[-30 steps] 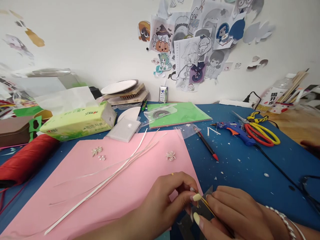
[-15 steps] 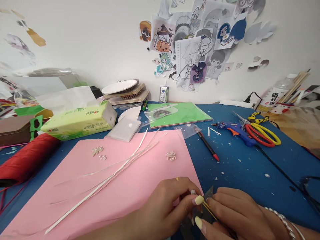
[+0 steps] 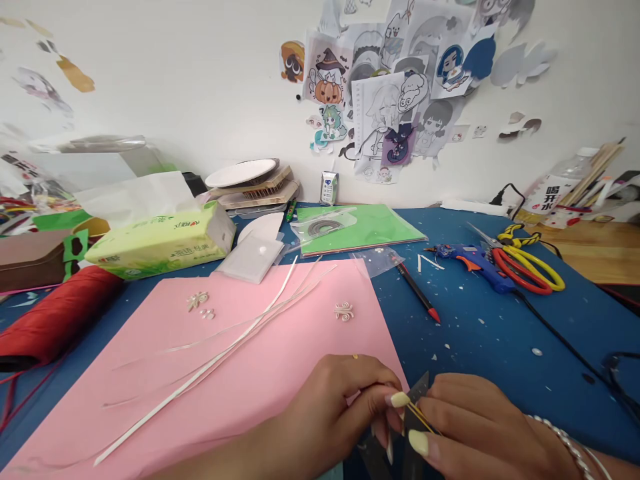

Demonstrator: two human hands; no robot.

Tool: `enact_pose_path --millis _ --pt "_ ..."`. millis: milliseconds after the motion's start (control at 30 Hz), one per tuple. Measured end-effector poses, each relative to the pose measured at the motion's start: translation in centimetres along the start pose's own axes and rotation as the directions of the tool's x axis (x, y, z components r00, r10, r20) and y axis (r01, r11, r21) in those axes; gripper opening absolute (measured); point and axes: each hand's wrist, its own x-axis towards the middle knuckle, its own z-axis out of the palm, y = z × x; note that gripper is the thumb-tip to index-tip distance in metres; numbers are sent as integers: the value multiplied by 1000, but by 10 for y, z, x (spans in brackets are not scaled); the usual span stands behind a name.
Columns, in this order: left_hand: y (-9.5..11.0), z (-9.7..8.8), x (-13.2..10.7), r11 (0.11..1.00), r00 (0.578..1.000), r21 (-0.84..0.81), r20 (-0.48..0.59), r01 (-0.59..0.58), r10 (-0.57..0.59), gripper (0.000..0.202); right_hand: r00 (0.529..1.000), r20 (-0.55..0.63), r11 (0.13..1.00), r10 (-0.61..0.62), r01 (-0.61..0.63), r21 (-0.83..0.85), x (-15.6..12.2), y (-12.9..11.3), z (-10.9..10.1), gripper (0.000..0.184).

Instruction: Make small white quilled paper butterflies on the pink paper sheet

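My left hand [image 3: 333, 410] and my right hand [image 3: 477, 430] meet at the bottom middle, over the near right corner of a pink paper sheet [image 3: 200, 360]. Both pinch a thin yellow strip [image 3: 419, 417] that lies against a small dark grey piece [image 3: 417, 393] held between them. The fingers of each hand are curled closed. Several long white paper strips [image 3: 220, 353] fan across the pink sheet. Small white coiled paper shapes [image 3: 343, 311] and another coiled cluster [image 3: 199, 303] rest on it farther back.
On the blue mat [image 3: 490, 333] lie a red-tipped pen [image 3: 417, 293], a blue glue gun [image 3: 475, 260] with a black cord, and yellow and red scissors [image 3: 530, 267]. A tissue pack [image 3: 160, 243], red roll [image 3: 55, 317] and green sheets [image 3: 357, 230] sit behind.
My hands have slid slightly lower and closer together, and my right thumb has shifted along the yellow strip. Nothing else on the desk has moved.
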Motion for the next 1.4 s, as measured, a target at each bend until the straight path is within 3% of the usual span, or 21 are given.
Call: enact_pose_path --millis 167,300,367,400,467,533,600,700,767,1000,1400 --pt "0 -1 3 989 995 -111 17 97 -96 35 990 117 997 76 -78 12 -5 -4 3 25" --pt "3 -1 2 990 996 -110 6 84 -84 37 999 21 999 45 -45 23 -15 -1 8 29" --pt "2 1 1 985 995 -140 37 96 -91 36 992 -4 991 129 -129 38 -15 6 6 28" --pt "1 2 1 980 993 -165 58 113 -105 36 981 -105 985 163 -156 70 -14 10 4 29" --pt "-2 3 2 962 988 -225 73 152 -139 36 891 -116 898 438 -430 91 -11 17 -1 22" --pt "-5 3 3 946 988 -287 1 149 -156 30 844 -118 850 524 -510 131 -8 20 -4 21" --pt "-7 2 5 928 986 -351 -59 126 -156 22 876 -130 882 464 -443 162 -6 18 -4 17" --pt "-6 1 6 905 989 -413 -57 101 -137 12 953 -145 954 264 -237 181 -5 10 -1 19" --pt "-5 1 5 897 991 -434 -56 84 -120 9 977 -109 968 181 -158 194 -5 5 -1 21" --pt "-6 2 4 914 996 -402 -49 53 -79 12 985 -14 951 169 -160 265 -4 3 -2 18" --pt "-8 1 2 972 999 -234 -45 -17 7 15 987 68 970 143 -154 191 -5 -1 1 11"
